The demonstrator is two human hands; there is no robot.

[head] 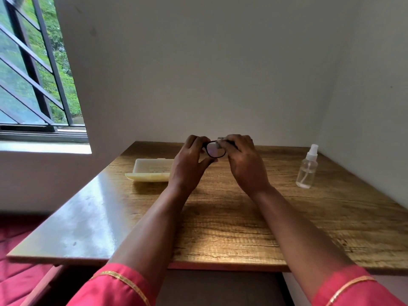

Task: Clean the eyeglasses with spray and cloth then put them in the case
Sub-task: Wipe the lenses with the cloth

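Two bare forearms reach forward over a wooden table (220,217), and both hands meet above its far middle, holding a pair of dark-framed glasses (215,149) up off the surface. The left hand (189,164) has its fingers curled round one end of the frame, thumb below and fingertips above, which steadies the pair. The right hand (244,160) is closed over the other side; a small grey scrap showing at its fingertips looks like the cloth (220,142), pinched against the frame or lens, though most of it is hidden. One lens shows clearly between the hands; the other is covered by the right hand. Held this way, one hand bracing and the other rubbing, the wiping step seems to be in hand. Behind and left of the left hand, a pale cream case (152,171) lies open on the table, lid folded toward the viewer, probably ready to receive the glasses once clean. Well off to the right, a small clear spray bottle (307,167) with a white nozzle stands upright near the wall, set aside within easy reach. Pink sleeves (119,283) with gold trim cover the upper arms. A barred window (33,74) with green foliage beyond sits at upper left.
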